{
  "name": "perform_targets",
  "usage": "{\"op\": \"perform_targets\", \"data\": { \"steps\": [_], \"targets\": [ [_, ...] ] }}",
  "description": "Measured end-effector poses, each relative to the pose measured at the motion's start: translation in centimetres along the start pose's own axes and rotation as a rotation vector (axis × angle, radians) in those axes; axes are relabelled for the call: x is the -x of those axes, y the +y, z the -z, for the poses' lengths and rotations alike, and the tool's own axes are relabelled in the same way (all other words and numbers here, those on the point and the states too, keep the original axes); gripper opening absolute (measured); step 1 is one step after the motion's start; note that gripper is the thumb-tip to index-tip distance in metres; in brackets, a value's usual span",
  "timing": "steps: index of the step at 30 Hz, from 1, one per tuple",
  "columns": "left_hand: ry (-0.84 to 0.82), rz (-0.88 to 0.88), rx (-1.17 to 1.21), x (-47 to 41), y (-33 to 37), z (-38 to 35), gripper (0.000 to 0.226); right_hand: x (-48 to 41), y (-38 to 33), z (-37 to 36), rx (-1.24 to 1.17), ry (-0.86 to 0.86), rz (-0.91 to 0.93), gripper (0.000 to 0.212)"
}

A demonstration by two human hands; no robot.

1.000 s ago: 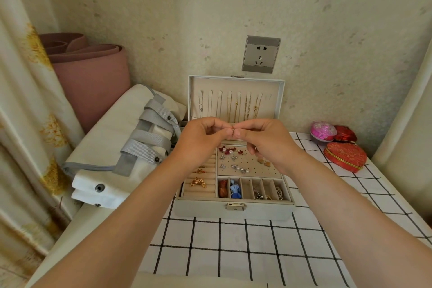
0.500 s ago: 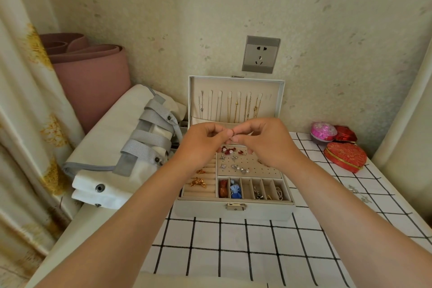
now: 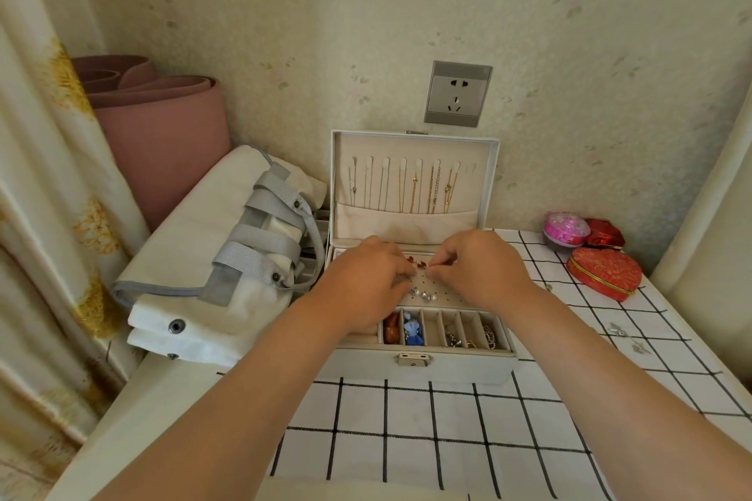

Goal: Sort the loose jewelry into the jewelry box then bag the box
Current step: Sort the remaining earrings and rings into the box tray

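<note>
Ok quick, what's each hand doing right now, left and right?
Left hand: fingers curled over the jewelry box, grip cannot be told.
Right hand: pinching a red earring at the box's panel.

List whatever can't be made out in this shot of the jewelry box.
Head view only:
- Left compartments of the jewelry box: covered by the left hand.
- Anything pinched near the red earrings: curled fingers of the left hand and right hand hide it.
- The silver pieces on the tablecloth: too small to identify.
- Inside of the bag: folded fabric covers it.
</note>
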State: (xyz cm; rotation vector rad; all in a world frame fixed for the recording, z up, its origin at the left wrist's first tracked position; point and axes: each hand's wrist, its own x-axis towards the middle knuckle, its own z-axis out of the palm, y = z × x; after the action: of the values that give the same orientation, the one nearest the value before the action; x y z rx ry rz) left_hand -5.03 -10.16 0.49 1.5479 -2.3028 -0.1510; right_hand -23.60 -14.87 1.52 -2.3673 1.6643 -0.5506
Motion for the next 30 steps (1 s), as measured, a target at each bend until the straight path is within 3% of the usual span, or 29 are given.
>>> {"op": "perform_targets", "data": {
  "steps": [11, 19, 30],
  "targets": [
    [-0.004, 0.006, -0.014, 0.1, 0.0, -0.1, 0.032, 0.0, 0.5, 0.5, 0.114, -0.051, 0.055, 0.009],
    [0.001, -0.001, -0.006, 0.0, 0.0, -0.4, 0.033, 0.5, 0.2, -0.3, 0.185, 0.072, 0.124, 0.014],
    [0.014, -0.006, -0.039, -0.3, -0.1, -0.8, 0.039, 0.2, 1.1, 1.0, 0.135, -0.084, 0.197, 0.01]
  ]
}}
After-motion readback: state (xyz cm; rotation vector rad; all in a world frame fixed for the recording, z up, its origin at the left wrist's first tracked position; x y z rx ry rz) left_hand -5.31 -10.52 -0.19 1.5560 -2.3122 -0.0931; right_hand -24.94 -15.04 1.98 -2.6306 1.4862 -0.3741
